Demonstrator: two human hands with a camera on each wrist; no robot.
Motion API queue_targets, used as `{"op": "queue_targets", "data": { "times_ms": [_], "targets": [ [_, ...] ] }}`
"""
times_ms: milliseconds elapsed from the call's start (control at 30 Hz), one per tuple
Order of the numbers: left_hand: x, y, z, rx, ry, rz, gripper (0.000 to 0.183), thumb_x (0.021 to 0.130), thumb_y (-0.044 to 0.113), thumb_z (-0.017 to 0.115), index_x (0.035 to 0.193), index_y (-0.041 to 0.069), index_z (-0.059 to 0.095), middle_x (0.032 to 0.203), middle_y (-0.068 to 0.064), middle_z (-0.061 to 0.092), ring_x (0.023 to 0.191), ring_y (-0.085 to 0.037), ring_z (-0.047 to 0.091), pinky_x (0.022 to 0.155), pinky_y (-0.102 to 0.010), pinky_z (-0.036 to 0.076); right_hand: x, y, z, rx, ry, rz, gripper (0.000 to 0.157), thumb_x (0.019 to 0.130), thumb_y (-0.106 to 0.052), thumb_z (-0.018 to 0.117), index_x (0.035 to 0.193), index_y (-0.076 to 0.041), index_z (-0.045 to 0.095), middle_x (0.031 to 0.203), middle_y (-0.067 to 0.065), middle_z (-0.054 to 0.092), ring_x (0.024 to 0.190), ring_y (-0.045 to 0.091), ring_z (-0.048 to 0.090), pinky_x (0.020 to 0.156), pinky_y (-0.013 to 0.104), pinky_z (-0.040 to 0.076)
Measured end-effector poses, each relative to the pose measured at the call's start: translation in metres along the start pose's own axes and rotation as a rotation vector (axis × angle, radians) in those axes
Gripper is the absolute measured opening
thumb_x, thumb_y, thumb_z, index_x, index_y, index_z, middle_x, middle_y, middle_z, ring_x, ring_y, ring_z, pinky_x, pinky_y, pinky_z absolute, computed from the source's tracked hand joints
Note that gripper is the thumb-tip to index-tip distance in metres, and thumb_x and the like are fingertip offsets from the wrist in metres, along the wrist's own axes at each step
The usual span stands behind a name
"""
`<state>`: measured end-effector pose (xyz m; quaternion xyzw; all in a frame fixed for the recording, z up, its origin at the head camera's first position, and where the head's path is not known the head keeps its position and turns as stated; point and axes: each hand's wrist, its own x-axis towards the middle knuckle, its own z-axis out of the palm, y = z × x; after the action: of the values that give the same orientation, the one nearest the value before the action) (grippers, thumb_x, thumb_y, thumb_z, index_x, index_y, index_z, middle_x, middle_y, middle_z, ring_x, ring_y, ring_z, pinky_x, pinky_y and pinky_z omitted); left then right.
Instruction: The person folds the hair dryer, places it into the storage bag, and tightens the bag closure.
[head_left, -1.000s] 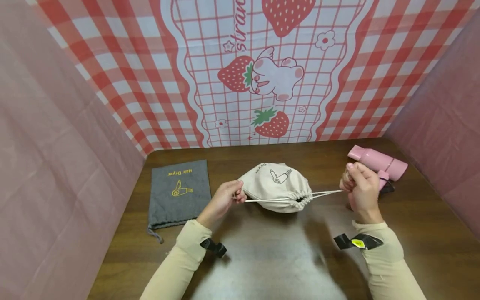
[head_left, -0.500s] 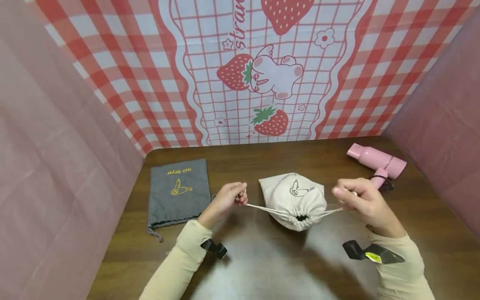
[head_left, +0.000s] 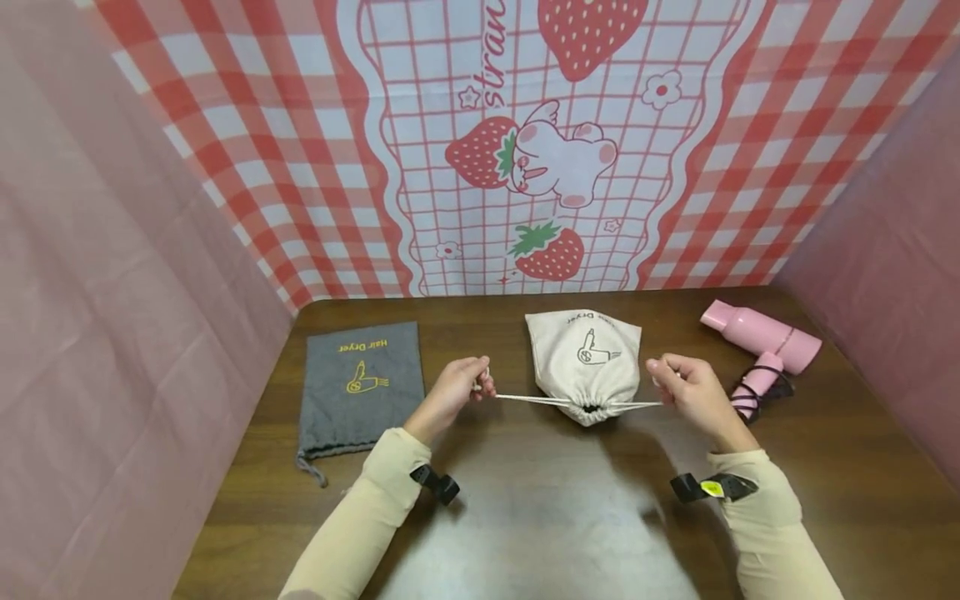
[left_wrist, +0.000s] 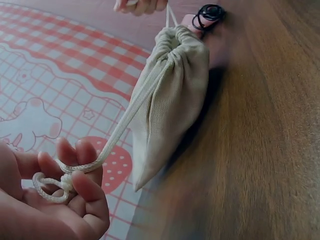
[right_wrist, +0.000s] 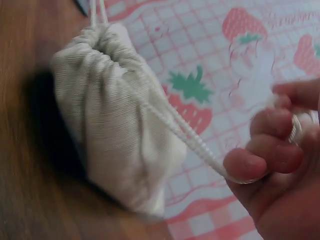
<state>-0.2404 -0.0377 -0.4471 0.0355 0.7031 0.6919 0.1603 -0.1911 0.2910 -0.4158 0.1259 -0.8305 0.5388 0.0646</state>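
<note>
A cream drawstring bag [head_left: 588, 358], printed with a hair dryer outline, is between my two hands in the head view. Its gathered mouth faces me, with a small dark gap left at the middle. My left hand [head_left: 457, 389] grips the drawstring on one side, and the knotted cord end [left_wrist: 65, 182] shows among its curled fingers. On the other side my right hand [head_left: 697, 392] holds the opposite drawstring [right_wrist: 195, 142], looped around its fingers. Both cords run taut from the bag's neck. The bag's contents are hidden.
A grey drawstring bag [head_left: 363, 387] marked "Hair Dryer" lies flat at the left of the wooden table [head_left: 540, 517]. At the right back lies a pink hair dryer [head_left: 765, 333], its black cord [head_left: 750, 392] wrapped about the handle. Cloth walls stand behind and on both sides.
The cream bag swung right and toward me, then moved back away from me. Its mouth has drawn smaller. My right hand has come inward, and both hands still hold the cords.
</note>
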Motion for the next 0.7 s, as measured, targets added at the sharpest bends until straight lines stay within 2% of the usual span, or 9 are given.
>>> {"op": "queue_targets", "data": {
  "times_ms": [67, 133, 267, 300, 367, 467, 533, 600, 700],
  "targets": [
    [0.003, -0.001, 0.001, -0.007, 0.006, -0.002, 0.035, 0.097, 0.022, 0.036, 0.064, 0.012, 0.043, 0.057, 0.004, 0.056, 0.059, -0.01, 0.058, 0.055, -0.024, 0.038, 0.005, 0.023, -0.003, 0.022, 0.102, 0.03, 0.038, 0.094, -0.02, 0.047, 0.062, 0.0, 0.042, 0.047, -0.005, 0.04, 0.039, 0.01, 0.04, 0.037, 0.029, 0.034],
    [0.006, 0.0, 0.003, -0.012, 0.027, 0.005, 0.034, 0.097, 0.022, 0.036, 0.065, 0.012, 0.043, 0.06, 0.003, 0.061, 0.06, -0.009, 0.06, 0.056, -0.023, 0.04, 0.013, 0.057, -0.009, 0.084, 0.229, 0.037, 0.038, 0.092, -0.026, 0.05, 0.062, -0.002, 0.045, 0.048, -0.006, 0.043, 0.038, 0.012, 0.044, 0.038, 0.028, 0.038],
    [0.008, 0.002, 0.004, 0.0, 0.106, 0.002, 0.03, 0.096, 0.022, 0.04, 0.07, 0.009, 0.047, 0.071, -0.005, 0.066, 0.06, -0.006, 0.061, 0.059, -0.026, 0.044, 0.03, 0.123, -0.022, 0.211, 0.53, 0.082, 0.035, 0.087, -0.033, 0.058, 0.064, -0.007, 0.051, 0.05, -0.003, 0.05, 0.038, 0.01, 0.05, 0.039, 0.024, 0.044],
    [0.008, 0.003, 0.004, 0.009, 0.123, -0.002, 0.03, 0.096, 0.022, 0.041, 0.071, 0.008, 0.048, 0.073, -0.005, 0.066, 0.059, -0.006, 0.061, 0.059, -0.027, 0.044, 0.033, 0.135, -0.024, 0.237, 0.597, 0.1, 0.034, 0.085, -0.034, 0.06, 0.065, -0.007, 0.052, 0.051, -0.002, 0.052, 0.038, 0.01, 0.051, 0.038, 0.023, 0.044],
    [0.008, 0.002, 0.003, 0.021, 0.15, -0.018, 0.028, 0.095, 0.022, 0.043, 0.072, 0.007, 0.05, 0.074, -0.006, 0.065, 0.058, -0.005, 0.06, 0.06, -0.028, 0.045, 0.034, 0.148, -0.026, 0.235, 0.671, 0.152, 0.036, 0.084, -0.036, 0.06, 0.067, -0.006, 0.052, 0.053, -0.001, 0.055, 0.039, 0.009, 0.054, 0.039, 0.023, 0.045],
    [0.008, -0.001, 0.001, 0.035, 0.156, -0.038, 0.028, 0.094, 0.023, 0.045, 0.072, 0.007, 0.051, 0.07, 0.0, 0.061, 0.057, -0.006, 0.058, 0.059, -0.027, 0.045, 0.032, 0.153, -0.027, 0.184, 0.687, 0.237, 0.037, 0.084, -0.039, 0.058, 0.072, -0.005, 0.054, 0.056, -0.002, 0.058, 0.041, 0.008, 0.057, 0.041, 0.023, 0.047],
    [0.007, -0.002, 0.0, 0.052, 0.145, -0.039, 0.028, 0.094, 0.023, 0.046, 0.071, 0.007, 0.052, 0.067, 0.002, 0.059, 0.057, -0.006, 0.058, 0.059, -0.026, 0.045, 0.028, 0.151, -0.027, 0.098, 0.669, 0.283, 0.038, 0.084, -0.044, 0.057, 0.071, -0.008, 0.056, 0.055, -0.008, 0.058, 0.042, 0.003, 0.056, 0.042, 0.02, 0.047],
    [0.006, -0.003, -0.001, 0.082, 0.128, -0.038, 0.027, 0.093, 0.023, 0.047, 0.073, 0.006, 0.054, 0.066, 0.004, 0.058, 0.057, -0.006, 0.058, 0.058, -0.025, 0.045, 0.024, 0.141, -0.026, 0.03, 0.629, 0.337, 0.039, 0.083, -0.048, 0.056, 0.071, -0.011, 0.057, 0.053, -0.013, 0.057, 0.045, 0.0, 0.055, 0.043, 0.02, 0.046],
    [0.003, -0.003, -0.003, 0.136, 0.105, -0.038, 0.026, 0.092, 0.023, 0.048, 0.077, 0.003, 0.057, 0.067, 0.004, 0.058, 0.057, -0.006, 0.057, 0.057, -0.023, 0.044, 0.015, 0.113, -0.026, -0.079, 0.528, 0.415, 0.038, 0.084, -0.051, 0.054, 0.068, -0.016, 0.057, 0.052, -0.019, 0.054, 0.048, -0.003, 0.053, 0.043, 0.024, 0.044]
  ]
}}
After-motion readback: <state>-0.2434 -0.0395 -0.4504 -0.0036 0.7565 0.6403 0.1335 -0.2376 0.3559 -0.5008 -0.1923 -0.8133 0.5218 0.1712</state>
